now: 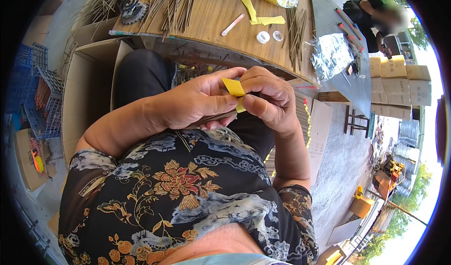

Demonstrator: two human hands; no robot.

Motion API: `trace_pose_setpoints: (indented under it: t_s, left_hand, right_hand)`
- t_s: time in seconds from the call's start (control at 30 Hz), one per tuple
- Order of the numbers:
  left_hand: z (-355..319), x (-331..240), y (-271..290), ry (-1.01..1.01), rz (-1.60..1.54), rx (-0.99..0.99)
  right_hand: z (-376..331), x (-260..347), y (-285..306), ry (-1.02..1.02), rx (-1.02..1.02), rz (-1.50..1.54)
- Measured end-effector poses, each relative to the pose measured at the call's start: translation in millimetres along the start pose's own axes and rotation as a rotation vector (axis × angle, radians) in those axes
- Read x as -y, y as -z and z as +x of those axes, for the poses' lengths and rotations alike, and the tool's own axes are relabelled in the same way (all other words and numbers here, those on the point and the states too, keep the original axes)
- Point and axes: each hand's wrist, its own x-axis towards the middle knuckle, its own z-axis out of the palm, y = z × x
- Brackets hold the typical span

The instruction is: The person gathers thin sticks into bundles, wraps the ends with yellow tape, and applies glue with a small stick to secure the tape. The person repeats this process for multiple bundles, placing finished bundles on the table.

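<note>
My left hand [199,100] is closed around a bundle of thin brown sticks [199,122], mostly hidden by the palm and fingers. A yellow paper strip [232,86] wraps over the bundle, its loose end standing up between the hands. With thumb and fingers, my right hand [270,98] pinches the strip against the bundle. Both hands meet above my lap, near the table edge. On the wooden table [216,14] lie more yellow paper strips [246,6], loose brown sticks [181,7], a white ring-shaped roll [263,37] and a slim pink-and-white stick [233,24].
An open cardboard box [89,86] stands at my left, with blue crates [47,100] beyond. A toothed metal piece [133,12] sits on the table's left corner. Crumpled clear plastic [332,53] covers part of the grey table at right. Another person [371,18] is farther off.
</note>
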Motion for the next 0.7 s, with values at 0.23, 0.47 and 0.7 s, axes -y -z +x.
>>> trace_pose_setpoints:
  t_s: [0.23,0.47,0.7]
  left_hand:
    - [-0.2,-2.8,-4.2,0.015,-0.014,-0.012]
    - [3.1,1.5,4.0,0.045,-0.132,0.006]
    - [6.3,0.4,-0.3,0.051,-0.206,-0.004]
  right_hand:
    - [2.8,2.8,4.0,0.024,0.058,-0.002]
    - [2.0,-2.7,3.5,0.082,0.058,0.005]
    - [1.7,-4.7,5.3,0.069,0.095,0.111]
